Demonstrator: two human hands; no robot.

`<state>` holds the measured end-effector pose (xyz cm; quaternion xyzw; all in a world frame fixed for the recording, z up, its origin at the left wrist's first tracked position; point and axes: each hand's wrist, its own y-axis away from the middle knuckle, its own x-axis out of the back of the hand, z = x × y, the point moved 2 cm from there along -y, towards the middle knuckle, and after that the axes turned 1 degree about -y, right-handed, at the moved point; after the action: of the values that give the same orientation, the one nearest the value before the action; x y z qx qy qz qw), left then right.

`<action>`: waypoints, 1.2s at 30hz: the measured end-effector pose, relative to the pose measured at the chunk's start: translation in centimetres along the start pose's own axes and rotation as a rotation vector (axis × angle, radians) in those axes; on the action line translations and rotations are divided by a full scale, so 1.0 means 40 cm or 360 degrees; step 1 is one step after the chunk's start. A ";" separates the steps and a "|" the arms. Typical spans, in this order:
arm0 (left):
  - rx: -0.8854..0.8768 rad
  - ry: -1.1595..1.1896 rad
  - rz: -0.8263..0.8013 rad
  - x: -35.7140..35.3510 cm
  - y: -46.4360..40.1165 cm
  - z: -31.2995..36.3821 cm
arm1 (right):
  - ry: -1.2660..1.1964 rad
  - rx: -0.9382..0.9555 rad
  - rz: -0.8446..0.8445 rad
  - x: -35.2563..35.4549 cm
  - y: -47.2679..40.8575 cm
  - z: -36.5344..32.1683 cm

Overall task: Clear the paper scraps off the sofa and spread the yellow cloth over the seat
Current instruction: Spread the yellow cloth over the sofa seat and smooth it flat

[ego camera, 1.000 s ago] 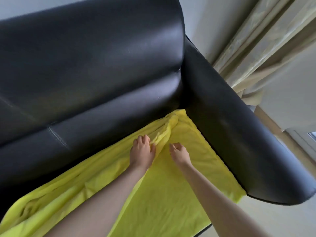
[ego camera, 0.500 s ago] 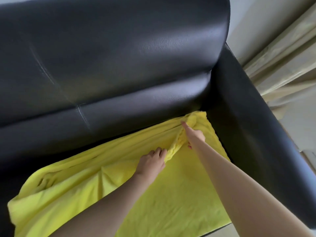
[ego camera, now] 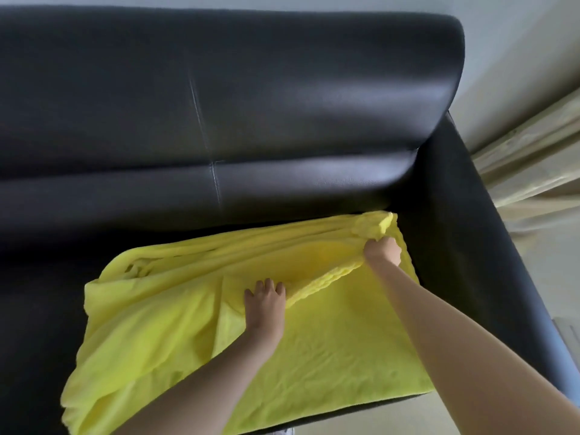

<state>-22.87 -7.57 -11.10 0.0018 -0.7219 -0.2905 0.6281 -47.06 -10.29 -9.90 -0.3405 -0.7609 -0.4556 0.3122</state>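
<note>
The yellow cloth (ego camera: 329,350) lies on the right part of the black leather sofa's seat (ego camera: 44,309), still doubled over in folds along its back and left side. My right hand (ego camera: 382,251) is closed on a bunch of the upper layer near the back right corner and lifts it. My left hand (ego camera: 265,304) grips the edge of that same layer nearer the middle, fingers curled under it. No paper scraps are in view.
The sofa's tall backrest (ego camera: 251,98) rises behind the cloth, and its right armrest (ego camera: 470,246) runs alongside. Pale curtains (ego camera: 533,158) hang to the right, above a light floor (ego camera: 549,271).
My right hand has closed on the cloth's top fold near the back corner and raised it. My left hand has slid along the edge. The view has shifted left, showing more of the sofa.
</note>
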 end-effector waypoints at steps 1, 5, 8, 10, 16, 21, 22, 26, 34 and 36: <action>0.0003 0.0070 -0.0034 -0.010 0.006 -0.028 | -0.0071 -0.0029 -0.0030 0.009 0.012 -0.007; 0.0086 0.0548 0.0031 0.016 0.055 -0.127 | -0.0629 -0.0228 -0.0168 0.013 0.095 -0.066; 0.0134 0.0849 0.0117 0.045 0.095 -0.197 | -0.1063 -0.0410 -0.0312 -0.008 0.174 -0.123; 0.0145 0.1000 0.0213 0.059 0.127 -0.261 | -0.1139 -0.0419 -0.0344 -0.033 0.240 -0.163; 0.0038 0.0972 0.0392 0.061 0.245 -0.500 | -0.1211 -0.0266 -0.0248 -0.120 0.455 -0.272; 0.0033 0.1241 0.0279 0.036 0.358 -0.763 | -0.1206 -0.0172 -0.0325 -0.229 0.668 -0.352; 0.0045 0.1281 0.0230 0.033 0.383 -0.836 | -0.1201 -0.0160 -0.0357 -0.265 0.725 -0.379; 0.0058 0.1383 0.0020 0.015 0.449 -1.010 | -0.1129 -0.0075 -0.0534 -0.381 0.904 -0.473; 0.0243 0.1759 -0.0323 -0.072 0.540 -1.222 | -0.0900 0.0126 -0.0899 -0.603 1.166 -0.621; 0.0319 0.1869 -0.0319 -0.093 0.550 -1.264 | -0.0866 0.0170 -0.0950 -0.646 1.211 -0.643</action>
<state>31.79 -9.00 -3.08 0.2890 -0.2747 -0.2292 0.8880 10.87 -22.52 3.13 -0.1961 -0.9037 -0.3795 -0.0291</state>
